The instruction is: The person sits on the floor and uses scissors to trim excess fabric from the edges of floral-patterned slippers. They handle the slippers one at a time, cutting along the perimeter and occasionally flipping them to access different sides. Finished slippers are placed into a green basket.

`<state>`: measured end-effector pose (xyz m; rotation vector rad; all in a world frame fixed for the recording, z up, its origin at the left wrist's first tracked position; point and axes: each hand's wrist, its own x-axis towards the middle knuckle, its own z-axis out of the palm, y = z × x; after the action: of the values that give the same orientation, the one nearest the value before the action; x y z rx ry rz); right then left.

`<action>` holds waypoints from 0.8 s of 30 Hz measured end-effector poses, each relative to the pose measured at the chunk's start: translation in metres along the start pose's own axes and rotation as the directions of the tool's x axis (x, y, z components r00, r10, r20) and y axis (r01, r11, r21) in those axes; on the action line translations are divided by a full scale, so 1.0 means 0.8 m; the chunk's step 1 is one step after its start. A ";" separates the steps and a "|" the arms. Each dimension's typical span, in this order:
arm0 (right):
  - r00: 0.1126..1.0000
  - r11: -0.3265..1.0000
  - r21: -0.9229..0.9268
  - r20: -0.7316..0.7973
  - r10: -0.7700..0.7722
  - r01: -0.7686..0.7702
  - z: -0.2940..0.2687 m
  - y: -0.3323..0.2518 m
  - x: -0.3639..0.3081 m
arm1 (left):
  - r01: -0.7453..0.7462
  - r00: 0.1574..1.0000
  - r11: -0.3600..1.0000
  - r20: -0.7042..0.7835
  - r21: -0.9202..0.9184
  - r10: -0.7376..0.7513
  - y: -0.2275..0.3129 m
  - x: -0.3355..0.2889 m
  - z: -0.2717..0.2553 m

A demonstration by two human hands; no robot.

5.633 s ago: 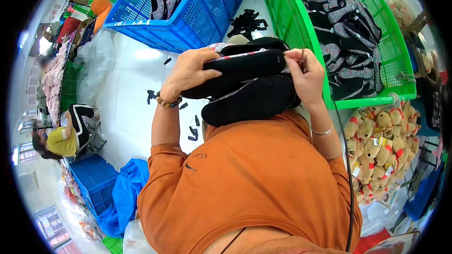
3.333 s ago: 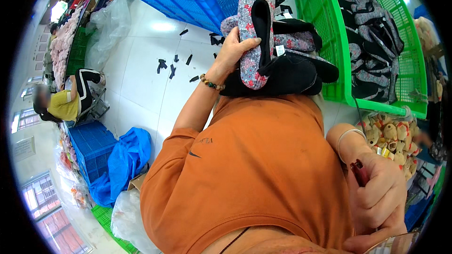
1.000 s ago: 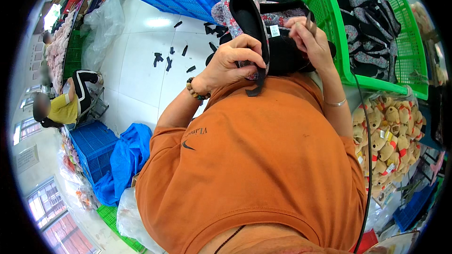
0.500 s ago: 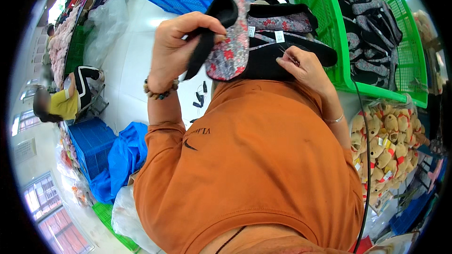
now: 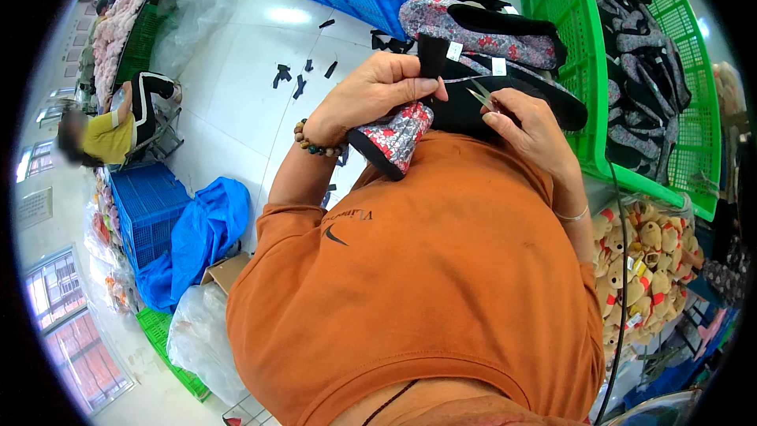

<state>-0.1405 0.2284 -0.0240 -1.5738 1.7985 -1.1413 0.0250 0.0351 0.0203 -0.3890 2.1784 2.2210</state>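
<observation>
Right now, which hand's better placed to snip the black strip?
Probably the right hand: it holds small snips, blade tips apart and angled toward the left hand. The left hand is occupied, pinching the black strip.

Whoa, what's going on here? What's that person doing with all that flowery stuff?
A person is handling slippers. The left hand holds a flowery slipper, with a black fabric strip sticking up from the fingers. The right hand holds small pointed snips, blades apart and close to the strip but not touching it. More flowery slippers lie just beyond the hands, and black scraps are scattered on the floor.
</observation>
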 end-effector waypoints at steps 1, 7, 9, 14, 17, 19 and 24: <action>1.000 1.000 -0.001 0.030 0.007 -0.007 -0.003 -0.006 0.003 | -0.003 1.000 0.999 -0.018 -0.049 0.002 0.002 0.000 0.000; 0.996 0.997 0.007 -0.059 -0.071 0.071 -0.004 -0.017 0.019 | -0.120 0.964 0.914 -0.176 0.387 0.201 0.022 0.012 -0.030; 0.992 0.997 -0.024 -0.099 -0.081 0.079 -0.001 -0.014 0.028 | -0.146 0.943 0.859 -0.193 0.490 0.270 0.018 0.027 -0.022; 0.995 0.993 -0.117 -0.100 -0.031 0.019 0.004 -0.001 0.018 | -0.003 0.986 0.996 -0.168 0.086 0.018 -0.025 0.041 0.016; 0.995 0.989 -0.149 -0.089 -0.038 0.024 -0.005 -0.002 0.010 | -0.060 0.987 0.988 -0.156 -0.142 0.038 -0.033 0.039 0.012; 0.992 0.987 -0.159 -0.111 -0.055 0.037 -0.008 0.000 0.007 | -0.047 0.996 0.978 -0.086 -0.203 0.030 -0.029 0.035 0.008; 0.992 0.981 -0.186 -0.102 -0.080 0.060 -0.015 0.004 0.014 | 0.023 1.000 0.962 -0.002 -0.273 -0.024 -0.027 0.033 -0.006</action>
<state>-0.1541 0.2207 -0.0188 -1.7208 1.9829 -1.1412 0.0038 0.0267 -0.0062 -0.4206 1.8587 2.5161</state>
